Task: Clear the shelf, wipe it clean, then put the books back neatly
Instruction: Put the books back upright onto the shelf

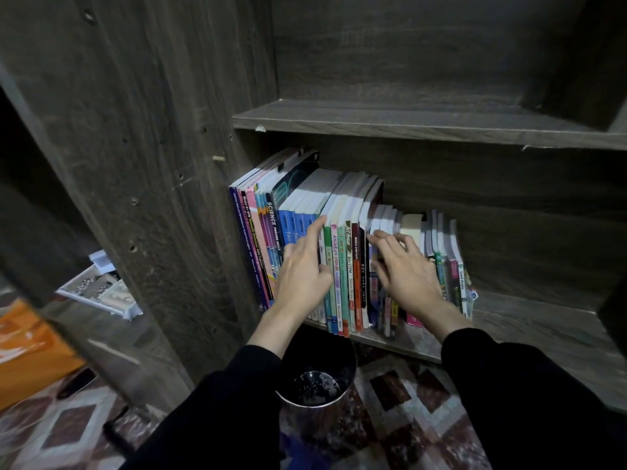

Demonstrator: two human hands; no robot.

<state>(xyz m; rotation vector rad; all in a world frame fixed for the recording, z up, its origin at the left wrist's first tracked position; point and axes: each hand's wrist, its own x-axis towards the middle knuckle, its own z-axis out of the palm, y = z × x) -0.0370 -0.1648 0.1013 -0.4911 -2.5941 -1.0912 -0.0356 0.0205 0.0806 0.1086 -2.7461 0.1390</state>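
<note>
Head view: spines read "SCIENCE PROCESS SKILLS" on a purple book [271, 228], "ANJAKAN PRIMA" [335, 262], "Teks STPM" [349, 266], "Modul A+ SPM" at far left. Row of books [343, 283] stands upright on the dark wood shelf [543, 330], packed to its left end, tall ones left, short ones right. Left hand [305, 269] relaxed, fingers straight, index tip touching a spine top mid-row. Right hand [403, 269] grips the short books [386, 215], fingers bent over their white page tops, thumb against spines. Metal bin [315, 385] below the shelf, on a patterned rug [390, 391].
</note>
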